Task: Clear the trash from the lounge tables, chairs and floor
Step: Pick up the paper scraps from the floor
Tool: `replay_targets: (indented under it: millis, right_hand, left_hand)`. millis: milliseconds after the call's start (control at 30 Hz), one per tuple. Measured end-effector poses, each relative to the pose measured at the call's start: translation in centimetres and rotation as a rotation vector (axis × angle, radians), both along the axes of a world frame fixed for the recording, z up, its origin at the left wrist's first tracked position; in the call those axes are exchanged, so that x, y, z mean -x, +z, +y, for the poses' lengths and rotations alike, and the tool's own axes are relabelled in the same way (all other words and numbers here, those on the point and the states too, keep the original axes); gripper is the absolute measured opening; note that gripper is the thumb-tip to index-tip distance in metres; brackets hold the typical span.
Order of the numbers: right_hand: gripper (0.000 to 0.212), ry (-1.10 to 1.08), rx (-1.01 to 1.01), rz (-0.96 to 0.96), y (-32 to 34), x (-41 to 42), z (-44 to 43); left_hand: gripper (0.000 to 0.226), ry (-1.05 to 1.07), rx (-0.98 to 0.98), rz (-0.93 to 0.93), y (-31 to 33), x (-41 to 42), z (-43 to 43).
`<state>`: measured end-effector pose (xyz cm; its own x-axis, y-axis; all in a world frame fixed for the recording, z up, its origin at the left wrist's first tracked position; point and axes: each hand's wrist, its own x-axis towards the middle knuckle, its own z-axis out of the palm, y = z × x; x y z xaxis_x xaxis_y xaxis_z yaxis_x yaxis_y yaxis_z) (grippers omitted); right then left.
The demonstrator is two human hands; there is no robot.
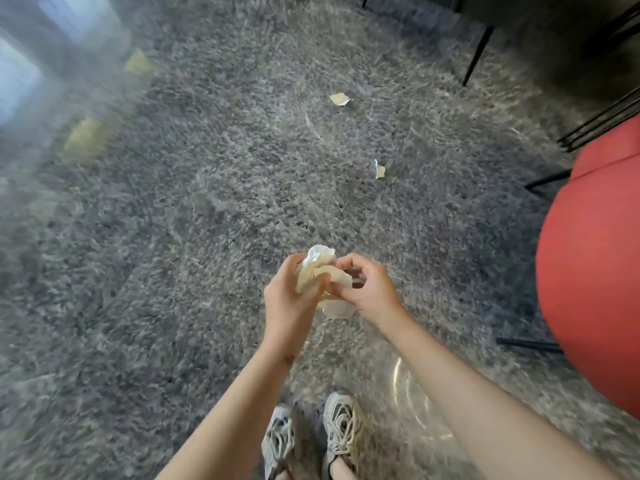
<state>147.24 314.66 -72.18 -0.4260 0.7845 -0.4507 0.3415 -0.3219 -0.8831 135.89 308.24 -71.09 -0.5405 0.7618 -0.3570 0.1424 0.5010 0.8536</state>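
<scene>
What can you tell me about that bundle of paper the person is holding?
The crumpled paper bundle is beige and white and looks like thin, soft paper, creased all over. A white tuft pokes out at the top and a pale flap hangs below. The left hand grips it from one side and the right hand pinches it from the other. It is held in the air above the grey shaggy carpet.

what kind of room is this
Probably a lounge or sitting area: a shaggy grey carpet covers the floor, a rounded red upholstered chair stands at the right, and dark furniture on thin black legs sits at the top right.
</scene>
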Motion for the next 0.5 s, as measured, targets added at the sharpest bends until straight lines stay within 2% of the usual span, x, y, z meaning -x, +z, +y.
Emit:
replay_targets:
  millis: [167, 300, 400, 500]
  right_hand:
    - [0.021, -0.069, 0.087, -0.007, -1.6, 2.2, 6.0]
    - [0.02, -0.308, 0.18, -0.038, -3.5, 5.5, 11.6]
    - [0.015, -0.523, 0.334, 0.068, -4.8, 8.3, 16.9]
    - [0.013, -0.603, 0.366, 0.079, -6.2, 10.8, 22.3]
  left_hand:
    - [0.019, -0.03, 0.04, -0.003, -1.6, 2.5, 6.8]
    - [0.026, -0.096, 0.07, -0.018, -2.8, 6.0, 12.9]
    - [0.026, -0.161, 0.075, -0.019, -3.9, 9.8, 18.2]
    - [0.031, -0.195, 0.12, 0.024, -4.9, 13.9, 23.6]
